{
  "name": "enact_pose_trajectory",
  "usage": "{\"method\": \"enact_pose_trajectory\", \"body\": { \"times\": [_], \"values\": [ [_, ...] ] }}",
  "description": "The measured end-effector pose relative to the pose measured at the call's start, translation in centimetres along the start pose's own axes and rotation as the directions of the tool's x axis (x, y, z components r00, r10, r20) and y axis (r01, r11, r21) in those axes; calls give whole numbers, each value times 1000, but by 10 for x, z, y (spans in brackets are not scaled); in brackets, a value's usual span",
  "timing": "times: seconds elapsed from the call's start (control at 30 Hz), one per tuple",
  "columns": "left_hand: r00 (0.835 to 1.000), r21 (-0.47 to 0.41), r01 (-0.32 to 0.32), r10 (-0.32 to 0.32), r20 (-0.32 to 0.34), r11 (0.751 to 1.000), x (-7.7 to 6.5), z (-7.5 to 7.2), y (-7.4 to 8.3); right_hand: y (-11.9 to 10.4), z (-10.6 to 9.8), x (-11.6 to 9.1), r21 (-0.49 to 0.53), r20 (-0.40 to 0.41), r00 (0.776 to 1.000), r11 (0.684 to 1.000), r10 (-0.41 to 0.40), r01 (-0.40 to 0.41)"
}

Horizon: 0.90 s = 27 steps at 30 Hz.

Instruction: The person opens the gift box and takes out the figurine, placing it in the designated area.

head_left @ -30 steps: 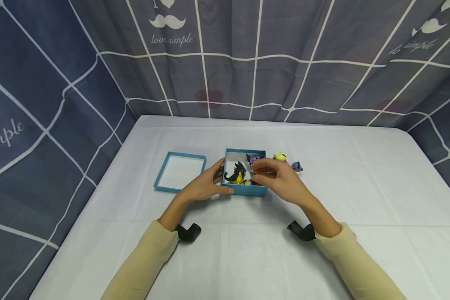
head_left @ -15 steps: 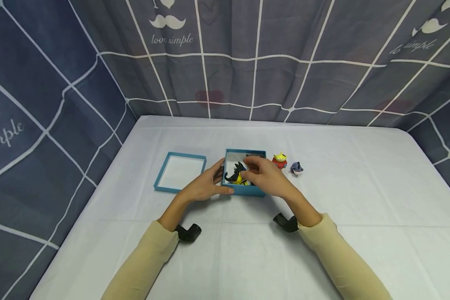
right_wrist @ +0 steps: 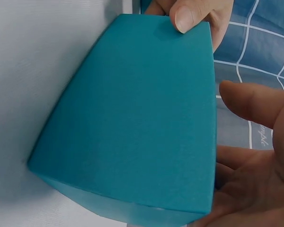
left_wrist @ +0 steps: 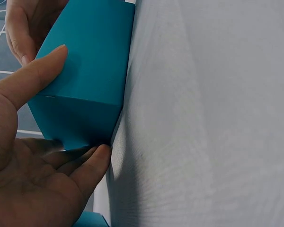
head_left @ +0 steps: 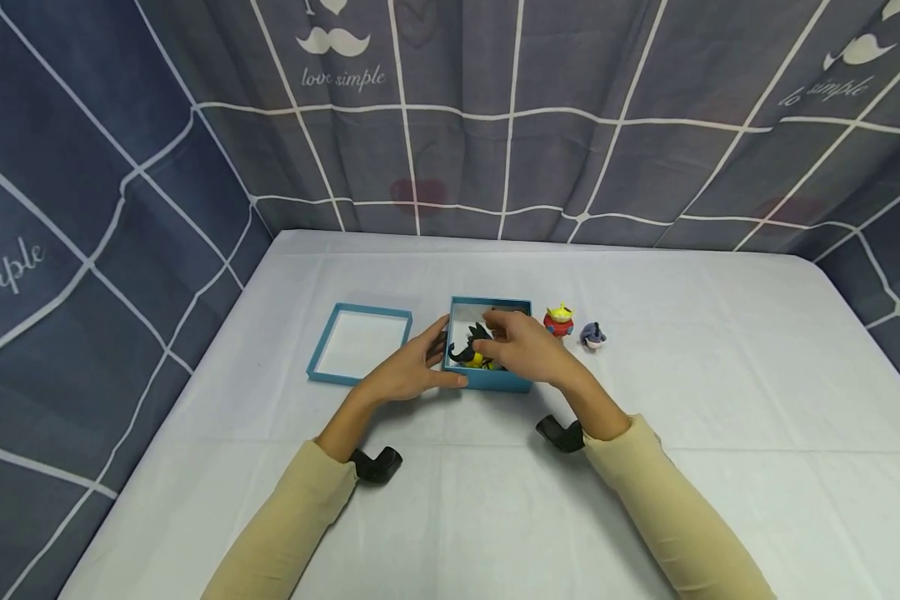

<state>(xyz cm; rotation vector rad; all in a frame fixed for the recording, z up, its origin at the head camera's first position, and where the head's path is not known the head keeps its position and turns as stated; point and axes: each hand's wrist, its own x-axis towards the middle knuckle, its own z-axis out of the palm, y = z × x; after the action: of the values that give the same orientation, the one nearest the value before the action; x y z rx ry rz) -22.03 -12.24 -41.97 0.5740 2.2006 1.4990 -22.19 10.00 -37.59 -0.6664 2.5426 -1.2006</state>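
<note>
- Teal box, smooth and matte, straight-walled, sits on the white cloth-covered table, nearer the far edge than the near one, well in from both side edges. Its open top faces up; its near wall runs roughly parallel to the table's far edge. Which side is longer, I cannot tell.
- Left hand grasps the box at its near left corner, thumb on the near wall, fingers along the left.
- Right hand reaches over the right wall into the box; whether it grips anything, I cannot tell.
- Black figure, spiky, lies inside; its curved tip points toward the box's left wall, with yellow below.
- Lid, teal-rimmed, shallow and white inside, lies left of the box, toward the table's far left corner.
- Red figure, yellow-topped, and a small, rounded blue figure sit right of the box.
</note>
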Motion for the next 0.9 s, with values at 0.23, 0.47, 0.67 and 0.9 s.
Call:
{"method": "enact_pose_trajectory", "body": {
  "times": [0.23, 0.47, 0.67, 0.9],
  "values": [
    [1000, -7, 10, -10, -4, 1000, -1, 0, 1, -4, 1, 1, -64, 20, 999, 998, 27, -26],
    [1000, 6, 21, -21, -7, 1000, -1, -1, 0, -3, 1, 7, -90, 27, 999, 995, 33, -31],
    [1000, 12, 25, -25, -8, 1000, 0, -1, -1, -2, 1, 9, -122, 22, 999, 992, 41, -39],
    [1000, 6, 3, -3, -4, 1000, 1, -1, 0, 0, 2, 8, -94, 7, 1000, 995, 30, -30]
  ]
}}
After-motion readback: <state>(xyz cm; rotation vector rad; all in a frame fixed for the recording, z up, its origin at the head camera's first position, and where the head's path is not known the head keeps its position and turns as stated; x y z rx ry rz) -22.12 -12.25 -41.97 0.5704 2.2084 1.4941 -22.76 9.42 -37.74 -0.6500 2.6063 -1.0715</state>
